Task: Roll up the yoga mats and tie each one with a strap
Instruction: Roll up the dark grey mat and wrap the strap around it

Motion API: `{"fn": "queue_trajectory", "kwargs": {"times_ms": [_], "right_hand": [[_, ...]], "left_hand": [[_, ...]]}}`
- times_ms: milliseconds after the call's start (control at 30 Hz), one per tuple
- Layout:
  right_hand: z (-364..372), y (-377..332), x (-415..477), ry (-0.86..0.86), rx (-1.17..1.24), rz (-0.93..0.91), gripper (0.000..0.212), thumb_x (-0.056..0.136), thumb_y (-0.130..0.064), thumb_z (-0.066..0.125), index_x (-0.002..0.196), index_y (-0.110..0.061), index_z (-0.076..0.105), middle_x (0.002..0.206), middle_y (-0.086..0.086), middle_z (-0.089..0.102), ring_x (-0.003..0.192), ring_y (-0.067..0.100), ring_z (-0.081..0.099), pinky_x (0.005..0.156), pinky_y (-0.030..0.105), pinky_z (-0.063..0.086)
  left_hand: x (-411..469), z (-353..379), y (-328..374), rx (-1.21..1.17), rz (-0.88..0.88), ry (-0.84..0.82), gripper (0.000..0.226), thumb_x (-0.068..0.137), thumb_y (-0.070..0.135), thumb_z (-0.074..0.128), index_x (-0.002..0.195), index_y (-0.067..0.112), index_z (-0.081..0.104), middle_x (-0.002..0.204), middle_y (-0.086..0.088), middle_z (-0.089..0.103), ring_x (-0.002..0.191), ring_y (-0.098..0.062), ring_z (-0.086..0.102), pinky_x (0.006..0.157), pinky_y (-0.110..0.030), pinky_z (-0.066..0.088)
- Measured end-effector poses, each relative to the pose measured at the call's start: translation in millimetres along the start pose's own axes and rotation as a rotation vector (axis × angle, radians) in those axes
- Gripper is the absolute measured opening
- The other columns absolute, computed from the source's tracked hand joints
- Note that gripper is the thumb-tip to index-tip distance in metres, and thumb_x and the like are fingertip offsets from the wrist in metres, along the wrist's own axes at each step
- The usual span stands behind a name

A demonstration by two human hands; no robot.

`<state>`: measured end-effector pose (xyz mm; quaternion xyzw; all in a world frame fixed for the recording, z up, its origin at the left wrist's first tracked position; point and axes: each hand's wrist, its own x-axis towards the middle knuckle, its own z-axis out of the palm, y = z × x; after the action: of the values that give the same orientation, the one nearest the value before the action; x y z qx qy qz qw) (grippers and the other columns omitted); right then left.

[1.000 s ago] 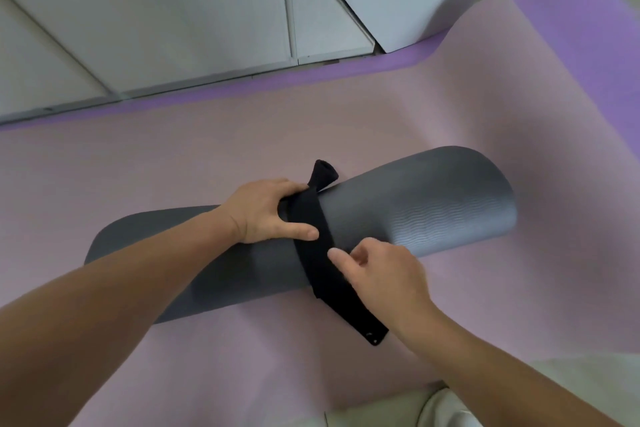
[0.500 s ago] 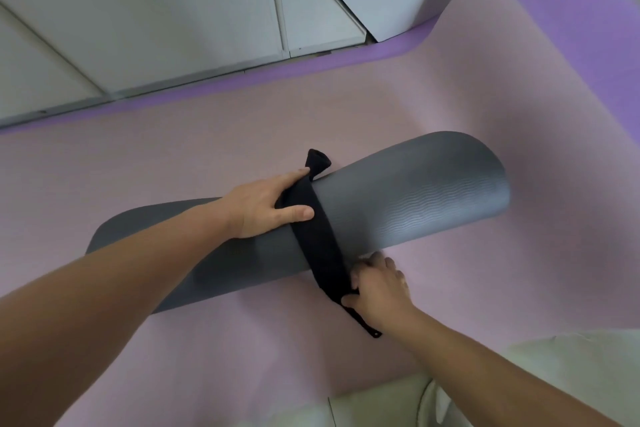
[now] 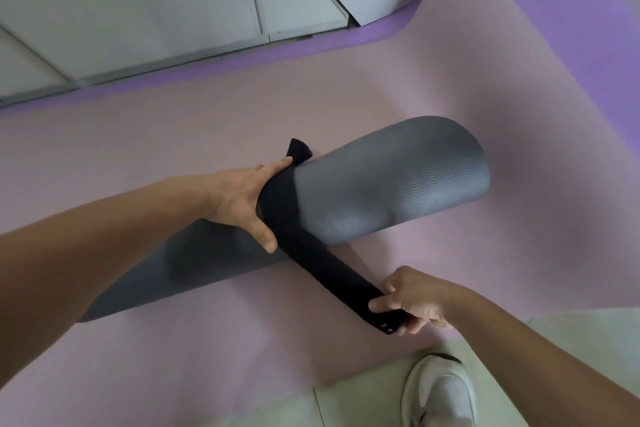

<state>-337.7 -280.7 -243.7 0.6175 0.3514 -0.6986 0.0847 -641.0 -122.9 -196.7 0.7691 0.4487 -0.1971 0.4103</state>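
A rolled grey yoga mat (image 3: 398, 184) lies across a flat pink mat (image 3: 173, 135). A black strap (image 3: 311, 253) runs over the middle of the roll, its far end (image 3: 298, 149) sticking up behind it. My left hand (image 3: 242, 198) grips the roll at the strap, thumb on the near side and fingers over the top. My right hand (image 3: 412, 302) pinches the strap's near end, drawn out toward me, just above the pink mat. The roll's right end is lifted a little off the pink mat.
A purple mat (image 3: 571, 10) lies under the pink one, showing along the far edge and at the right. White panels (image 3: 138, 10) line the wall behind. A white shoe (image 3: 440, 392) stands on the pale floor at the bottom right.
My right hand took hold of the strap's near end and pulled it out toward me. My left hand shifted its grip round the roll, whose right end rose.
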Motion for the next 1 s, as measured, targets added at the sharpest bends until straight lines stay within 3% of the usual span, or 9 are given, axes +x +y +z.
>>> {"fn": "queue_trajectory", "kwargs": {"times_ms": [100,233,500,600,667,733,800,900,1000], "right_hand": [[-5.0,5.9,0.6,0.009,0.036,0.04,0.008,0.09,-0.008,0.069,0.083,-0.009,0.065,0.066,0.005,0.066,0.048,0.015,0.054,0.044,0.023,0.038],[-11.4,8.9,-2.0,0.002,0.039,0.022,0.014,0.088,0.003,0.066,0.097,-0.007,0.07,0.083,0.01,0.07,0.068,0.019,0.067,0.059,0.024,0.052],[-12.0,11.9,-2.7,0.113,0.07,-0.024,0.005,0.087,-0.003,0.071,0.084,-0.007,0.07,0.07,0.003,0.072,0.059,0.015,0.067,0.053,0.024,0.048],[-11.2,12.5,-7.0,0.181,0.061,-0.027,0.015,0.085,-0.014,0.077,0.093,-0.004,0.071,0.073,0.005,0.072,0.059,0.016,0.066,0.053,0.025,0.048],[-9.9,6.7,-12.8,0.19,-0.06,-0.016,0.018,0.085,-0.024,0.078,0.085,-0.007,0.071,0.069,0.003,0.071,0.059,0.015,0.065,0.056,0.026,0.048],[-8.3,-8.4,-21.2,0.243,-0.462,0.021,0.031,0.085,-0.043,0.074,0.078,-0.013,0.068,0.069,0.0,0.069,0.065,0.015,0.063,0.061,0.027,0.047],[-1.9,-37.0,-35.9,0.455,-0.819,-0.031,0.039,0.084,-0.058,0.065,0.08,-0.019,0.067,0.075,-0.007,0.065,0.075,0.015,0.061,0.066,0.028,0.046],[18.0,-99.4,-61.9,0.703,-0.613,-0.326,0.04,0.086,-0.064,0.057,0.083,-0.026,0.068,0.082,-0.012,0.069,0.084,0.011,0.062,0.076,0.032,0.05],[30.2,-154.7,-55.9,0.76,-0.669,-0.399,0.049,0.084,-0.072,0.052,0.098,-0.026,0.064,0.097,-0.008,0.067,0.095,0.017,0.059,0.075,0.034,0.046]], "left_hand": [[-0.5,-1.2,2.3,0.027,-0.016,-0.014,0.169,0.021,0.085,0.077,0.157,0.033,-0.009,0.163,0.003,0.02,0.149,-0.017,0.022,0.122,-0.038,0.023],[-5.2,5.1,7.8,0.036,-0.029,0.054,0.154,0.03,0.078,0.075,0.157,0.035,-0.002,0.157,0.005,0.032,0.142,-0.019,0.036,0.115,-0.033,0.032],[-4.7,5.7,9.8,-0.069,-0.043,0.109,0.144,0.029,0.07,0.079,0.154,0.04,0.014,0.139,0.014,0.049,0.127,-0.016,0.049,0.103,-0.031,0.039],[-5.5,6.8,10.6,-0.07,-0.042,0.122,0.145,0.028,0.071,0.079,0.154,0.039,0.014,0.142,0.014,0.048,0.13,-0.015,0.048,0.108,-0.034,0.038],[-6.5,7.1,10.7,-0.052,-0.042,0.128,0.146,0.028,0.073,0.078,0.155,0.039,0.012,0.146,0.013,0.045,0.133,-0.016,0.046,0.11,-0.035,0.037],[-7.7,7.6,10.9,-0.036,-0.048,0.13,0.146,0.029,0.073,0.077,0.155,0.039,0.011,0.148,0.012,0.043,0.134,-0.016,0.045,0.11,-0.034,0.037],[-8.2,8.8,11.9,-0.019,-0.044,0.134,0.145,0.032,0.073,0.077,0.155,0.039,0.009,0.148,0.011,0.042,0.132,-0.017,0.045,0.11,-0.034,0.037],[-11.1,13.5,11.7,0.038,-0.04,0.159,0.144,0.035,0.076,0.077,0.154,0.04,0.005,0.146,0.009,0.042,0.128,-0.02,0.049,0.106,-0.036,0.041],[-15.2,22.3,15.1,0.121,-0.035,0.205,0.144,0.041,0.075,0.078,0.155,0.037,-0.001,0.138,0.006,0.042,0.119,-0.022,0.054,0.097,-0.035,0.046]]}}
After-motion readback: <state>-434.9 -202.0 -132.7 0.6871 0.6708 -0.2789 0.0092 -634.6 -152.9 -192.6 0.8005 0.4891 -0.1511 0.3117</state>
